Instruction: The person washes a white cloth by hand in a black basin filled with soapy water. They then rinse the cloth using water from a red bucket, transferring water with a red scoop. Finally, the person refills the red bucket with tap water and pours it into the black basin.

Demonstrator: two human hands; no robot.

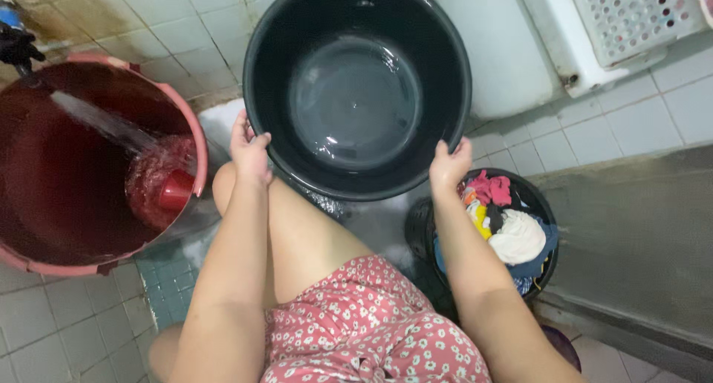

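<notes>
You hold the black basin (356, 93) tilted, left hand (250, 151) and right hand (448, 164) each in a closed grip on its rim, pooling shallow water, beside the filling red bucket (74, 168).

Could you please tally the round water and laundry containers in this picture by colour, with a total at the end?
Black: 2, the basin gripped at its rim by the left hand and right hand, and the tub of mixed clothes.
Red: 2, the big bucket taking running water and the small cup floating in it.
Total: 4
</notes>
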